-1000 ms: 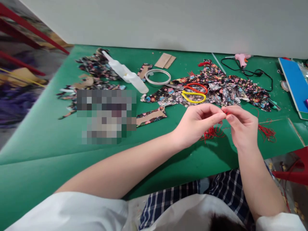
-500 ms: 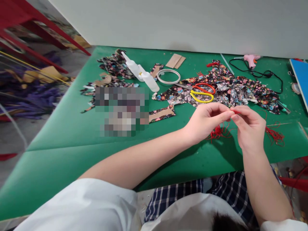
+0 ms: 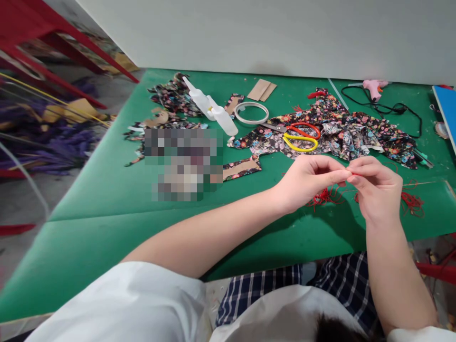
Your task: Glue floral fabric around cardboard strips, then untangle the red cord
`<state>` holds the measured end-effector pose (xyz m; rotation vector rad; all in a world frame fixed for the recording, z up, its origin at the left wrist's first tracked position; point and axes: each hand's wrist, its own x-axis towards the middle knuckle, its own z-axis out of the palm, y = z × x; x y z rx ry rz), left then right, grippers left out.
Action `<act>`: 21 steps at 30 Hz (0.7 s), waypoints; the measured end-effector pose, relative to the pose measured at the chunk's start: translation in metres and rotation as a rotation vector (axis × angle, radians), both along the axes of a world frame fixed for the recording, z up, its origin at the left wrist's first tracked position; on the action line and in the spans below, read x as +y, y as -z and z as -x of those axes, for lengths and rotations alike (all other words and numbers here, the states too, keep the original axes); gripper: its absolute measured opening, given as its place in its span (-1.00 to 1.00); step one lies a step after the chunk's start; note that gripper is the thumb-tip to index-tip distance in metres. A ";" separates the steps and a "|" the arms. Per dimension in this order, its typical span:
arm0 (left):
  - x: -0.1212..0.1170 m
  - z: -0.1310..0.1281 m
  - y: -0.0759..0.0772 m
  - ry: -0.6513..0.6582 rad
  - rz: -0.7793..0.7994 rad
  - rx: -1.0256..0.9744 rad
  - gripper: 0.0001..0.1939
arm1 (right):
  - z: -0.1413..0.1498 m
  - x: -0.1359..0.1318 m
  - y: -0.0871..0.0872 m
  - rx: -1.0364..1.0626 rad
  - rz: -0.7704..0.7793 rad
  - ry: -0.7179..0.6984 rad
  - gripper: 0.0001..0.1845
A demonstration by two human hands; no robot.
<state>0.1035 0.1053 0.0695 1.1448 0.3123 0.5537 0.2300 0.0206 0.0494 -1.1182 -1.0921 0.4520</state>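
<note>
My left hand (image 3: 309, 183) and my right hand (image 3: 375, 187) meet fingertip to fingertip above the green table (image 3: 107, 190). Both pinch a thin red thread (image 3: 351, 174) between thumb and forefinger. Below the hands a tangle of red thread (image 3: 324, 196) lies on the table. A second red tangle (image 3: 411, 202) lies just right of my right hand.
Behind the hands lie floral fabric pieces (image 3: 356, 128) with red and yellow scissors (image 3: 299, 135) on them. A white tape ring (image 3: 251, 113), a white squeeze bottle (image 3: 213, 110), cardboard pieces (image 3: 261, 90), a pink glue gun (image 3: 372, 87) with black cord and a blue board (image 3: 447, 109) are further back.
The view has swung left, so everything sits further right in the picture. My hands stay together on the red thread, with the right fingers curled slightly more.
</note>
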 end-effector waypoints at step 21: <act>0.005 0.003 0.000 0.015 -0.001 0.203 -0.61 | -0.003 0.001 -0.001 -0.088 0.038 -0.016 -0.87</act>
